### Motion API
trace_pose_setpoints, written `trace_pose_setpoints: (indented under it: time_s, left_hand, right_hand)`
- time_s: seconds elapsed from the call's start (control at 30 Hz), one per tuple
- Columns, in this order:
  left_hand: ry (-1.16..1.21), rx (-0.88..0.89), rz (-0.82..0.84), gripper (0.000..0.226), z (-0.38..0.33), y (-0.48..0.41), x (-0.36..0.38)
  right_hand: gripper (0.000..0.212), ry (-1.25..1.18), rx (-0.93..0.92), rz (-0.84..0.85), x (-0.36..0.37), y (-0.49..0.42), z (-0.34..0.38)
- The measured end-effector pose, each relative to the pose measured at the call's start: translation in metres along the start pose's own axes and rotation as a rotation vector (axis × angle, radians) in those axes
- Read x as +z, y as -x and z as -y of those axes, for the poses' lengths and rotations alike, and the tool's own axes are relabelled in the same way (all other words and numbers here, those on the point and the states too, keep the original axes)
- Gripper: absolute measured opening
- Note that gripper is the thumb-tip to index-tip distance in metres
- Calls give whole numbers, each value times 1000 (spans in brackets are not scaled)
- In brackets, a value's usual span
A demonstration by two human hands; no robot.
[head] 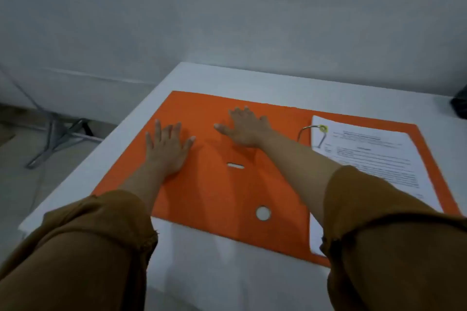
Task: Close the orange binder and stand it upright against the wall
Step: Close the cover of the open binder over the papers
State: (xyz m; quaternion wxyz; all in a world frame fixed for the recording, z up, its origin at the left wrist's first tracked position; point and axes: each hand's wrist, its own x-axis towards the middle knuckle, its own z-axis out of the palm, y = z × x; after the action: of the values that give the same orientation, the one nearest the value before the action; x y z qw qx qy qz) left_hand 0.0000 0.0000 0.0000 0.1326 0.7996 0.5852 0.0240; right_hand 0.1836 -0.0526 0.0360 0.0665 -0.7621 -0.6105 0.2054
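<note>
The orange binder (214,189) lies wide open and flat on the white table (227,78). Its left cover and spine face up, showing a slot and a round finger hole. A stack of printed white sheets (366,159) rests on its right half, threaded on a metal ring (307,131). My left hand (168,146) lies palm down, fingers spread, on the left cover. My right hand (249,126) lies flat further back on the same cover, its forearm crossing the spine. Neither hand grips anything. The grey wall (252,20) rises just behind the table.
The table's left edge drops to a tiled floor where a grey metal stand (58,134) with splayed legs is standing. A dark object (460,106) sits at the table's far right edge. Brown sleeves cover both my upper forearms.
</note>
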Motion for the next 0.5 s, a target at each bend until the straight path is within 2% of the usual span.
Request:
trace_pose_setpoints:
  time_s: [0.13,0.27,0.37,0.5]
  left_hand:
    - [-6,-72,-57,63,35,17,0]
    - [74,-148,-238,51,54,40,10]
    - [134,-239,-306,44,56,50,11]
    - [124,-262,-328,41,57,53,11]
  right_hand:
    - [78,53,-97,60,21,4,35]
    - [78,57,-159,114,44,10,56]
    - [79,77,-196,99,63,22,65]
    - [83,118,-223,22,87,43,70]
